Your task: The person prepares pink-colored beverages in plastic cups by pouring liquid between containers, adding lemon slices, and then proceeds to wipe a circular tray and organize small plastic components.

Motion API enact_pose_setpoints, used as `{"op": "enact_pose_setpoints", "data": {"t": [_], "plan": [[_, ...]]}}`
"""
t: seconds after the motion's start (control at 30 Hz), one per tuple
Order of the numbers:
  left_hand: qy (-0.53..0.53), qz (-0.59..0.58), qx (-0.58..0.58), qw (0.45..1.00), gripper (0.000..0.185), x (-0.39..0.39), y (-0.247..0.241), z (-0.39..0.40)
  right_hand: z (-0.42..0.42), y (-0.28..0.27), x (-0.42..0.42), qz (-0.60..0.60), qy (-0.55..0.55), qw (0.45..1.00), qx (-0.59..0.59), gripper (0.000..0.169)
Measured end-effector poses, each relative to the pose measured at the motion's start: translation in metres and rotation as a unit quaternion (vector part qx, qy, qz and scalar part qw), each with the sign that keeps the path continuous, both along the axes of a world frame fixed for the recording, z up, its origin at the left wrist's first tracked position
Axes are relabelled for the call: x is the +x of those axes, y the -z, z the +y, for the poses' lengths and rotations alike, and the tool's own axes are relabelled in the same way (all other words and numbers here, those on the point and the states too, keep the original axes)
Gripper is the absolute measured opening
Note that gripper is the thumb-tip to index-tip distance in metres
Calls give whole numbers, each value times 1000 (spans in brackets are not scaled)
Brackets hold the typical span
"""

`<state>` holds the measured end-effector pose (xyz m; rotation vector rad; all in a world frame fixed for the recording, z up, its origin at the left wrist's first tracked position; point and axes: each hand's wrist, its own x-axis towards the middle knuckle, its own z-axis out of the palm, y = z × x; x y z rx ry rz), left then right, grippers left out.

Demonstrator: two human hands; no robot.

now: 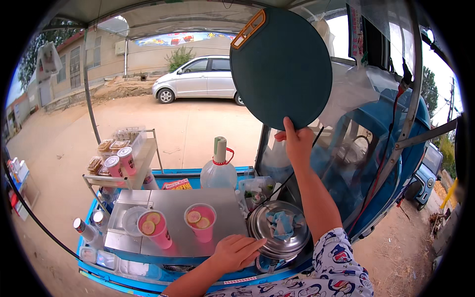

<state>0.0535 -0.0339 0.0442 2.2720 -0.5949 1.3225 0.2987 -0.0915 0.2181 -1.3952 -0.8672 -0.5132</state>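
Observation:
My right hand point(296, 139) is raised and grips the lower rim of a round dark green cutting board point(282, 70), index finger along its face. The board stands upright in the air, an orange handle frame at its upper left. Low over the front right of the stainless steel counter point(207, 195), my left hand point(237, 252) is flat and holds nothing; I cannot tell if it touches the metal. Left of that hand stand two clear plastic cups of pink drink with lemon slices, one nearer point(202, 224) and one farther left point(154, 228).
Right of the counter is a steel pot point(256, 230) with a blue cloth point(282, 224) on its lid. A water jug with a pump point(219, 174) stands behind. Lidded pink cups point(127, 161) and snack boxes fill a rack point(144, 152) at left. A silver van point(202, 80) is parked beyond.

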Motion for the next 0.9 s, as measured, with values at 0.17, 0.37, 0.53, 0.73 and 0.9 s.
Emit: {"op": "enact_pose_setpoints", "data": {"t": [0.17,0.37,0.53,0.73,0.9], "plan": [[-161,33,-31,986,23,-43,64,35,36,-107,84,89,-139,975,150,22],[-222,38,-58,973,6,-52,103,45,48,-152,151,139,-74,972,176,22],[-224,19,-55,973,11,-48,113,46,45,-164,160,91,2,984,150,24],[-223,-8,-65,973,7,-37,107,41,35,-210,184,97,65,978,173,27],[-241,13,-77,967,8,-37,109,40,26,-234,206,81,135,975,158,27]]}}
